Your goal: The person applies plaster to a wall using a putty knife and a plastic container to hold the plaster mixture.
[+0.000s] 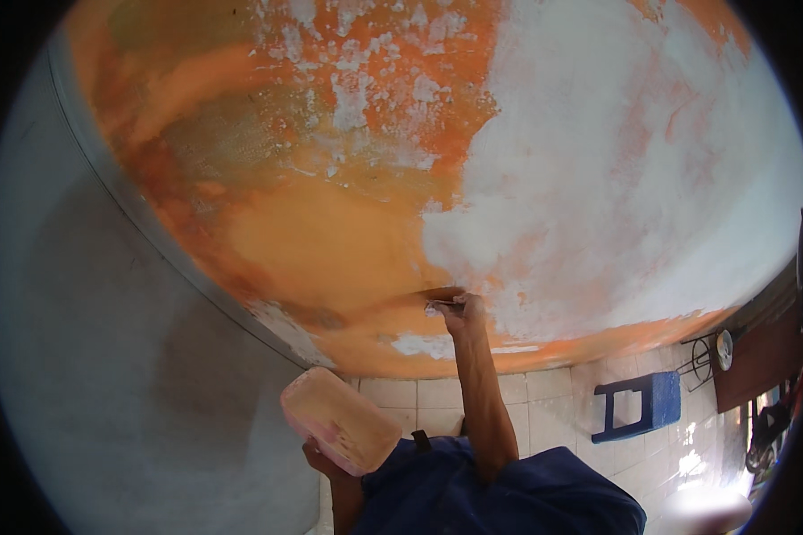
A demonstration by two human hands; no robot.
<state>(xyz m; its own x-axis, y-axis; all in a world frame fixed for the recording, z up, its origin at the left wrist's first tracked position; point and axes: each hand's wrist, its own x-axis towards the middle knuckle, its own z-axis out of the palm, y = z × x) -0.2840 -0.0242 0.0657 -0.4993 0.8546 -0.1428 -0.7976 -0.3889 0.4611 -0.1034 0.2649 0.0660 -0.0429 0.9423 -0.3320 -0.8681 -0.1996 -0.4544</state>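
Observation:
In front of me is an orange wall [312, 236], partly coated with white filler [544, 169]. My right hand [467, 314] reaches up to its lower part, closed around what looks like a putty knife [442, 292]. The thin blade lies close to the wall, left of the coated area; whether it touches cannot be made out. White smears show on the fingers. Low on the left, my left hand [317, 457] grips a pale pinkish plastic tub [341, 419] by its lower left side. The tub is tilted, with smeared residue on it; most of that hand is behind it.
A grey wall [143, 357] meets the orange one at a corner on the left. Below is a pale tiled floor [544, 415]. A blue plastic stool [658, 401] lies on its side at the right, near a dark metal stand [700, 357] and brown furniture [758, 357].

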